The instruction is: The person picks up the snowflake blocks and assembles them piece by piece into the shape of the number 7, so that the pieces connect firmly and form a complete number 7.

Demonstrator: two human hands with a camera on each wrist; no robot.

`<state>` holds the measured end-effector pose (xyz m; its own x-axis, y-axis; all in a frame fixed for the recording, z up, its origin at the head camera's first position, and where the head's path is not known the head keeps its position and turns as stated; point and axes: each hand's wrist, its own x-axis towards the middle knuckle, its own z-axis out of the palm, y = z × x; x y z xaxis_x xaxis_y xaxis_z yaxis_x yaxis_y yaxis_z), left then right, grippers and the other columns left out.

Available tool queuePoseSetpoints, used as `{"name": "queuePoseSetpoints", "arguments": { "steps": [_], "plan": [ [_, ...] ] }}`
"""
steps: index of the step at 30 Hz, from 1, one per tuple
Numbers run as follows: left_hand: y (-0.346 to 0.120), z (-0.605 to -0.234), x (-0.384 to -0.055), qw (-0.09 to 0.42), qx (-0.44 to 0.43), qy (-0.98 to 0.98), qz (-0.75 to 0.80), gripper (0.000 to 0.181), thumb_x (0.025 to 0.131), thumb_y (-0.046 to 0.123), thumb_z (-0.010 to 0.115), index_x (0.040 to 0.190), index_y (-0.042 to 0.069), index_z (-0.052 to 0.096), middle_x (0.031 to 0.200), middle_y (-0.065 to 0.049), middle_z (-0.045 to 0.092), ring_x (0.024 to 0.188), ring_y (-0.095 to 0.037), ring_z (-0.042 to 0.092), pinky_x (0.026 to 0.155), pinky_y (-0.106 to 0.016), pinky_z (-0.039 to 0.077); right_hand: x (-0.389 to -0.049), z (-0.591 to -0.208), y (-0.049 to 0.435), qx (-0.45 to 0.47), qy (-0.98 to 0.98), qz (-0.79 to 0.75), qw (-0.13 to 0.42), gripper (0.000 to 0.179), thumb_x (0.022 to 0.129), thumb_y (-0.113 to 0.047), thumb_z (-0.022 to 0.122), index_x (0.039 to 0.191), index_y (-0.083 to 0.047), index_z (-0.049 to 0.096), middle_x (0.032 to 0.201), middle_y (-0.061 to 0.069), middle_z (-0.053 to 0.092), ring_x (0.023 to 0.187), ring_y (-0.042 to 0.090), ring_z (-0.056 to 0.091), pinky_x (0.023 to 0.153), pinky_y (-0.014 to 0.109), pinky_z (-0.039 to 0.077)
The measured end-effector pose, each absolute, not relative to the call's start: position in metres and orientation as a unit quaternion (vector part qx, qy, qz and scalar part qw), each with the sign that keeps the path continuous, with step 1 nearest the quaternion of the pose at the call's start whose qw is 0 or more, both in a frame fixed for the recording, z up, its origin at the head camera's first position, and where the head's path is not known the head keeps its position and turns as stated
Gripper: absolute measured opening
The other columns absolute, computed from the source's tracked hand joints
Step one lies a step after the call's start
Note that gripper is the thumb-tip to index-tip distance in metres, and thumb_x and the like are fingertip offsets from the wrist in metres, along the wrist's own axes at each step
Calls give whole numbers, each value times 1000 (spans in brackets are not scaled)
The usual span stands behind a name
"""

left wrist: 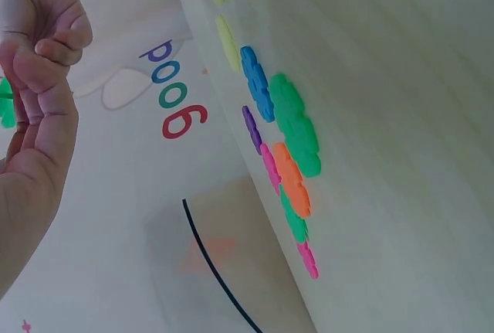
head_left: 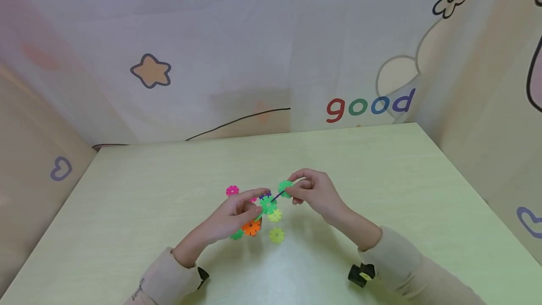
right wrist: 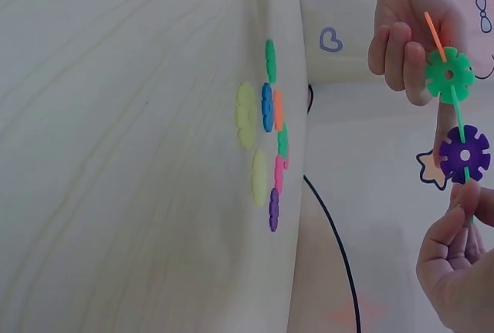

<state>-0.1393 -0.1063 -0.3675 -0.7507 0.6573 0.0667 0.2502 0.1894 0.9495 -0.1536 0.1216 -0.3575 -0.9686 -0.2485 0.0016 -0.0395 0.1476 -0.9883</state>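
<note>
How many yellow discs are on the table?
2. In the head view, one yellow disc shows just below the held chain; the other lies lower still. More could be hidden.

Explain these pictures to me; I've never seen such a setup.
No robot here: these are a person's bare left hand and right hand. The wide picture comes from a camera worn on the head, looking forward and down; the two tilted ones come from a camera on each wrist. On the table lie notched, flower-like discs, including yellow discs and a blue disc. Above them, both hands hold a chain of interlocked discs; the right hand pinches its end.
</note>
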Motion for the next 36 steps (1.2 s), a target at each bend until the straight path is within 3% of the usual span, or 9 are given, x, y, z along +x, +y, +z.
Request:
{"name": "queuePoseSetpoints", "arguments": {
  "steps": [4,11,15,19,25,31,36],
  "plan": [
    [-104,-369,-140,193,300,744,565,42,93,9,52,132,0,41,68,-5,56,56,-12,48,51,-19,39,-155,-357,118,-119,747,-650,79,19,82,-1,65,99,6,60,73,8,65,61,20,60,67,30,53],
    [-101,-372,-139,204,291,729,585,57,91,5,54,141,7,28,63,-5,43,45,-14,33,45,-19,31,-157,-355,112,-134,742,-651,83,25,82,1,64,106,7,62,79,9,61,69,24,63,72,36,53],
    [-101,-370,-138,220,273,720,600,70,89,2,54,146,17,16,68,-7,46,49,-20,51,53,-22,46,-157,-355,108,-131,748,-645,84,25,82,1,64,107,7,61,79,9,57,68,22,63,71,32,53],
    [-100,-370,-137,242,264,708,609,77,88,0,54,146,28,11,72,-8,48,60,-24,62,65,-34,54,-157,-356,105,-124,740,-655,85,22,82,4,63,102,9,58,79,9,59,68,20,64,70,32,54],
    [-99,-372,-136,255,263,698,616,78,87,-2,54,146,30,13,76,-13,53,61,-24,62,66,-39,54,-155,-354,103,-112,735,-663,88,19,82,5,61,100,8,55,81,10,62,69,20,64,70,31,54],
    [-102,-371,-135,231,258,710,614,76,86,-3,53,145,27,16,64,-5,43,57,-28,58,61,-32,53,-157,-354,107,-127,733,-662,91,18,85,2,59,102,8,56,85,15,63,70,20,64,70,30,53],
    [-105,-372,-135,207,248,721,613,75,86,-3,54,145,28,19,60,-3,36,54,-34,55,57,-30,52,-162,-357,113,-129,745,-648,93,17,85,0,60,100,8,57,82,10,64,69,21,64,68,31,54]
  ]
}}
